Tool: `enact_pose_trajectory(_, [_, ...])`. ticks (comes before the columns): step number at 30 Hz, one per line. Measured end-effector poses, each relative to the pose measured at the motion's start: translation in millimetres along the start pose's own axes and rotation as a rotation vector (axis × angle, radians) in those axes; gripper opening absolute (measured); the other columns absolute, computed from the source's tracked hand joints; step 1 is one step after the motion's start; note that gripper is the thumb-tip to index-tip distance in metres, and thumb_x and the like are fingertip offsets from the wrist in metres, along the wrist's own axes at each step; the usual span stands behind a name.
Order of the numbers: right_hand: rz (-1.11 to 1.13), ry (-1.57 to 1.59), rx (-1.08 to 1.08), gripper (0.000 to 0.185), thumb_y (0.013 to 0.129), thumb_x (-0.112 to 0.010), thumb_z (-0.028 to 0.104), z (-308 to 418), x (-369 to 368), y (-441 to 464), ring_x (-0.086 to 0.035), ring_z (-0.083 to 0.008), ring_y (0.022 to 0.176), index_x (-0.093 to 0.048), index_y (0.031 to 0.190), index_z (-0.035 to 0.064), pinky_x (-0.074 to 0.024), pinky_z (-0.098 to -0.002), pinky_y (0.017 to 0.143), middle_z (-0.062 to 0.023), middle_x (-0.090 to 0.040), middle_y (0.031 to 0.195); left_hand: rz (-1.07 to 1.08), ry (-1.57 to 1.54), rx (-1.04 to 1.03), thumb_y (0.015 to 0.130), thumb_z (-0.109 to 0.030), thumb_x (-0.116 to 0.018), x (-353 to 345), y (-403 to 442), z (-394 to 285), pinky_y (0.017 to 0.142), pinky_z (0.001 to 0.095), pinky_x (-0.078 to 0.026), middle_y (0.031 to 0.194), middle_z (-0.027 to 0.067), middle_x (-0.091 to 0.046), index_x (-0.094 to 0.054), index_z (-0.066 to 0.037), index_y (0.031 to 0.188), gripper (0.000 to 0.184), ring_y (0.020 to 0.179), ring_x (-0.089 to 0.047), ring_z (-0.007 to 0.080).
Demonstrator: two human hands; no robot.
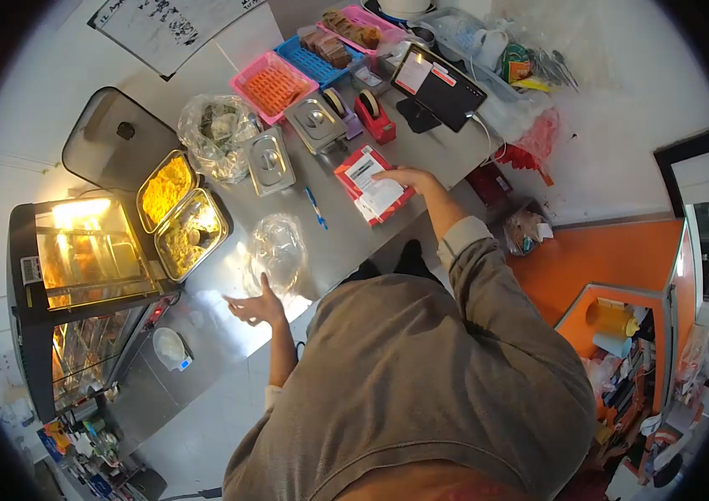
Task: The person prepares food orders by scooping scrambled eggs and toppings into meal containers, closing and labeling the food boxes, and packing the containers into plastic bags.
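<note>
My right hand (411, 178) grips the right edge of a red box with a white printed label (369, 177), over the steel table's front edge. Whatever its lower fingers do beneath the box is hidden. My left hand (263, 309) is open, fingers spread and holding nothing. Just beyond it lies a clear plastic bag or wrap (278, 250) on the table. Between the two hands, farther back, is a blue pen (316, 209). Two lidded steel containers (269, 161) stand behind the pen.
Steel trays of yellow food (168, 190) sit at left beside a lit glass warming cabinet (87, 250). Tape dispensers (374, 117), a tablet on a stand (436, 86) and coloured baskets (273, 83) line the back. An orange-framed shelf (613, 292) stands at right.
</note>
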State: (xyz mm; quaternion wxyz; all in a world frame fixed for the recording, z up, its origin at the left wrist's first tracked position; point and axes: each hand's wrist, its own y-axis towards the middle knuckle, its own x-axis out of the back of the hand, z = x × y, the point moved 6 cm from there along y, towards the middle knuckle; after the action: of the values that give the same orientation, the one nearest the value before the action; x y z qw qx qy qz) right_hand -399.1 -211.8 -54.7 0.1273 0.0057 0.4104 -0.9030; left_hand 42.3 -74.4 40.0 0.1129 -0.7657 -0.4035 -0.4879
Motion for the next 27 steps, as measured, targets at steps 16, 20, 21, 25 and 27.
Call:
enact_pose_trajectory(16, [0.037,0.459,0.218,0.053,0.084,-0.06,0.03,-14.8,-52.7,-53.0,-0.06,-0.0214,0.106,-0.047,0.127,0.001,-0.0503,-0.0341,0.09,-0.0108,-0.06,0.118,1.444,-1.312,0.351,0.095,-0.052,-0.041,-175.5,-141.0,-171.3,0.104,0.035,-0.035,0.133,0.0127,-0.049,-0.041,-0.003,0.134,0.062,0.124,-0.045,0.0221])
enact_pose_trajectory(20, [0.351,0.909,0.067,0.054,0.084,-0.06,0.027,-4.6,-111.1,-84.0,-0.056,-0.0255,0.113,-0.044,0.131,0.005,-0.0443,-0.0405,0.099,-0.0132,-0.056,0.123,0.935,-0.835,-0.195,0.089,-0.038,-0.061,-39.6,-38.3,-147.6,0.098,0.0379,-0.038,0.114,0.0132,-0.061,-0.052,0.0,0.123,0.052,0.111,-0.054,0.027])
enact_pose_trajectory(21, [0.404,1.043,0.009,0.053,0.084,-0.06,0.025,-0.7,-131.1,-89.1,-0.056,-0.0262,0.113,-0.044,0.131,0.0064,-0.043,-0.0428,0.1,-0.0134,-0.056,0.123,0.58,-0.642,-0.303,0.084,-0.037,-0.066,-18.8,-5.4,-115.6,0.095,0.0387,-0.039,0.113,0.0153,-0.06,-0.053,0.001,0.121,0.054,0.107,-0.054,0.0291])
enact_pose_trajectory(25, [0.391,0.877,0.122,0.058,0.08,-0.065,0.029,-16.9,-221.5,-71.5,-0.055,-0.0245,0.114,-0.044,0.131,0.0093,-0.0416,-0.0405,0.1,-0.0114,-0.055,0.123,0.16,0.083,0.055,0.07,-0.041,-0.079,-24.3,47.7,37.1,0.093,0.0396,-0.042,0.117,0.0212,-0.058,-0.052,0.006,0.121,0.074,0.109,-0.055,0.0329])
enact_pose_trajectory(27, [0.421,0.877,0.082,0.062,0.078,-0.068,0.029,-11.4,-268.4,-64.0,-0.055,-0.0231,0.113,-0.043,0.132,0.0111,-0.0426,-0.0388,0.099,-0.0105,-0.053,0.125,0.686,-0.518,0.409,0.069,-0.045,-0.077,-68.0,38.0,90.5,0.09,0.0361,-0.045,0.12,0.0205,-0.057,-0.049,0.008,0.124,0.081,0.107,-0.057,0.0303])
